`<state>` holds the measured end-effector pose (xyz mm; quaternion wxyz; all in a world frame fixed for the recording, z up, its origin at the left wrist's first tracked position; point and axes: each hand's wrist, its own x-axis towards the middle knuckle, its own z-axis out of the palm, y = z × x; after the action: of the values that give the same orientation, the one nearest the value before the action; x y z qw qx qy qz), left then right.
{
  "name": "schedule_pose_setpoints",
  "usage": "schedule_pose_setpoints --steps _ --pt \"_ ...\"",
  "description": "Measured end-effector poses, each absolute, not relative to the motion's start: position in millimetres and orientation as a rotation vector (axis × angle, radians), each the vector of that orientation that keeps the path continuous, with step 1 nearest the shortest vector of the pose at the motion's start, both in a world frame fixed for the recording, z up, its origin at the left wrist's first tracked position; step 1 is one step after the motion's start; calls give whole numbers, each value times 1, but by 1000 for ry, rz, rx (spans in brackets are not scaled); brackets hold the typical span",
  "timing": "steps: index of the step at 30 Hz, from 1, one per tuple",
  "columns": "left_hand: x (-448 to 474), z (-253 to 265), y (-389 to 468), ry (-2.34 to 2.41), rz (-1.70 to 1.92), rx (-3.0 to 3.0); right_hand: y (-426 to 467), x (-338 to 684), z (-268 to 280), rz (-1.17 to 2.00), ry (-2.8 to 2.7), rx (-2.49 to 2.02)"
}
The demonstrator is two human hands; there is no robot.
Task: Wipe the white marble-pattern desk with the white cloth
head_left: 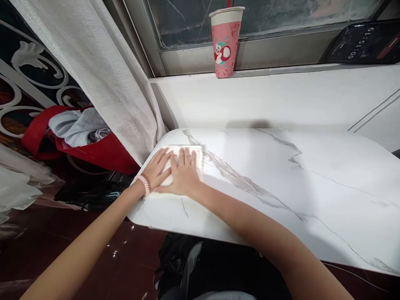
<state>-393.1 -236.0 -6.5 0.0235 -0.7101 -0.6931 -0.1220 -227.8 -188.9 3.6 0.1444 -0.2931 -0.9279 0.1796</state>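
A white cloth (pixel 200 155) lies flat near the left end of the white marble-patterned tabletop (pixel 262 166). My left hand (pixel 156 168) rests on the cloth's left part with its fingers stretched out, a pink coiled band (pixel 144 184) round the wrist. Beside it, my right hand (pixel 184 173) lies flat on the cloth, fingers spread and pointing away from me. The two hands meet at the thumbs. Much of the cloth is hidden under them.
A pink paper cup (pixel 227 46) with a red straw stands on the window ledge (pixel 281 75). A phone (pixel 367 43) showing a timer leans at the right. A pale curtain (pixel 115 71) hangs by the table's left end, near a red bag (pixel 100 152) with grey cloth inside.
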Motion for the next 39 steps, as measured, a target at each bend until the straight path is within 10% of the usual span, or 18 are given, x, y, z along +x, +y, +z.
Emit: schedule_pose_setpoints --steps 11,39 --pt "-415 -22 -326 -2097 -381 -2042 -237 -240 0 644 -2666 -458" --pt "-464 -12 -22 -1997 -379 -2351 -15 -298 1 433 -2632 -1162"
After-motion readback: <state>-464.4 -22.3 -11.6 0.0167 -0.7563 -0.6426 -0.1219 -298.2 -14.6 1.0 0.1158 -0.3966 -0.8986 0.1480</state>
